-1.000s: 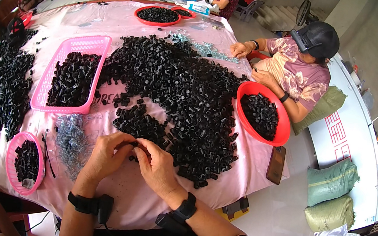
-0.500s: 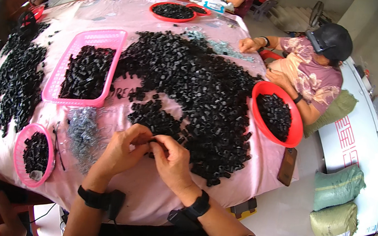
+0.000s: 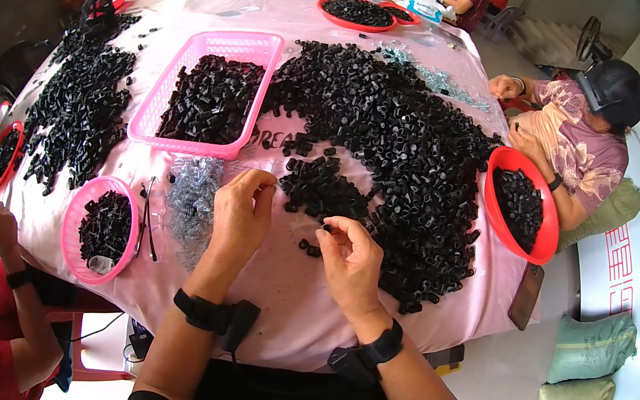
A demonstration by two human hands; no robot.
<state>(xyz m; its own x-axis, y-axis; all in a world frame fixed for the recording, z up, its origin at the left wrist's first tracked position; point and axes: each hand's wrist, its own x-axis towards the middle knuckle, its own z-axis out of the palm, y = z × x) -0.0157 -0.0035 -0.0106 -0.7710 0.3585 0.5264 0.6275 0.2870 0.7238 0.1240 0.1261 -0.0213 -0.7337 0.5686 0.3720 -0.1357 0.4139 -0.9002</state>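
Observation:
My left hand is raised over the pink cloth, beside a pile of small clear plastic pieces. Its fingers are bent into a pinch, and anything between them is too small or hidden to make out. To its right, my right hand pinches a small black plastic piece between thumb and fingertips. Just beyond it lies a small heap of black plastic pieces, joined to a much larger spread of short black tube-like pieces. The two hands are apart.
A pink basket of black pieces stands left of the heap. Nearer are a round pink basket and a thin dark tool. At right, a red bowl sits by a phone; a capped co-worker sits there, another person at left.
My hands, together at the fingertips before, have parted: the left sits by the clear pieces, the right by the small black heap. The whole view has shifted, so the table appears farther right.

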